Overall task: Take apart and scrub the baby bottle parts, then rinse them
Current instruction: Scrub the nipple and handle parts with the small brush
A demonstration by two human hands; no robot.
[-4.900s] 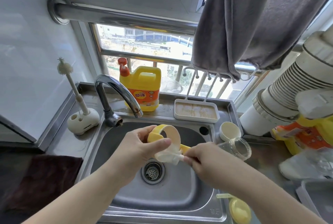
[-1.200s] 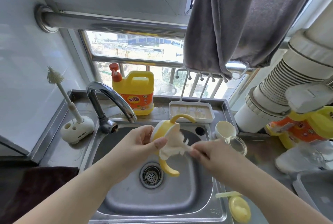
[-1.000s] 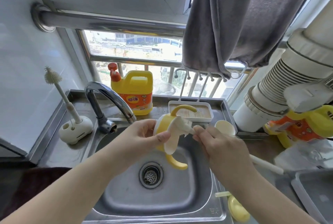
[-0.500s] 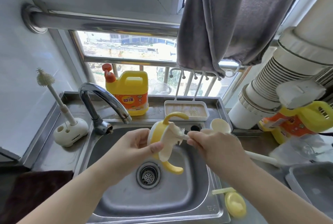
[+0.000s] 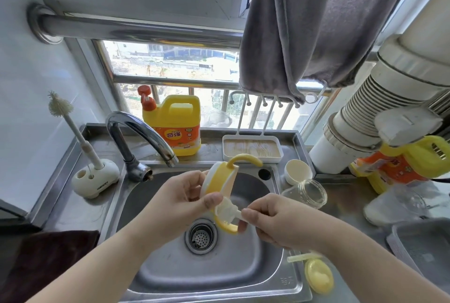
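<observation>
Gripping yellow handle ring (image 5: 220, 182) and brush (image 5: 227, 207), both hands curled

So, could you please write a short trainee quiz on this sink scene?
1. True or false: water is running from the tap.
2. Which hand holds the yellow handled collar? A left hand; B right hand
3. Fill in: the clear bottle body lies on the counter to the ___ of the sink.

Key: 1 false, no stream shows. 2 A; the right hand pinches a small brush against the collar. 3 right.
</observation>
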